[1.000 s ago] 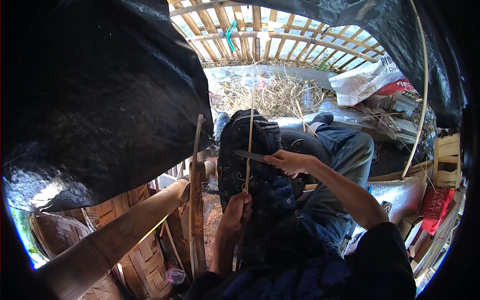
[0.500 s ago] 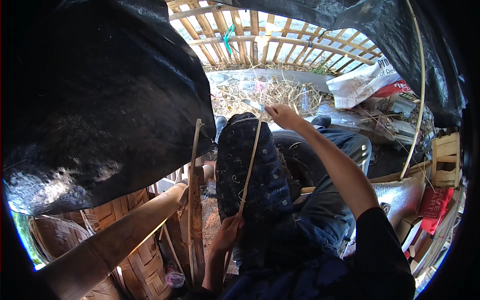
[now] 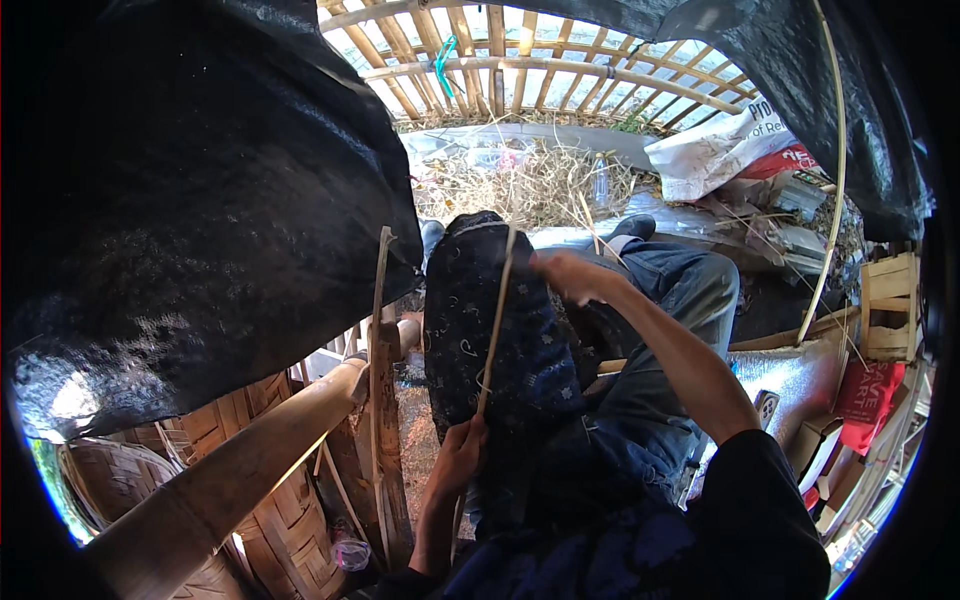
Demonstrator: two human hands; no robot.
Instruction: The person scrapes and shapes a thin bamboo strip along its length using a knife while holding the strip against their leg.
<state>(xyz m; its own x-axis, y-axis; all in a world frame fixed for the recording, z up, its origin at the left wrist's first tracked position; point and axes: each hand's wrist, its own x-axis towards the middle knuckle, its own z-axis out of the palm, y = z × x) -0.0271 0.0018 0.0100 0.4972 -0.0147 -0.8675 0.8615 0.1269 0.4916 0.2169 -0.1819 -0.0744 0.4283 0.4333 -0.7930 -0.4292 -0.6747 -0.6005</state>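
While left hand [image 3: 462,452] pinches thin bamboo strip [image 3: 495,318], right hand [image 3: 568,273] grips far end.

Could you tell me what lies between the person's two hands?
In the head view, a thin bamboo strip runs from left hand to right hand, across dark patterned cloth.

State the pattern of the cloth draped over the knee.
Dark navy cloth with small pale curly motifs, seen in the head view.

Two hands, left [image 3: 462,452] and right [image 3: 568,274], share one bamboo strip [image 3: 495,325]; one dark patterned cloth [image 3: 480,320], one woven basket [image 3: 255,470], one white sack [image 3: 725,150].
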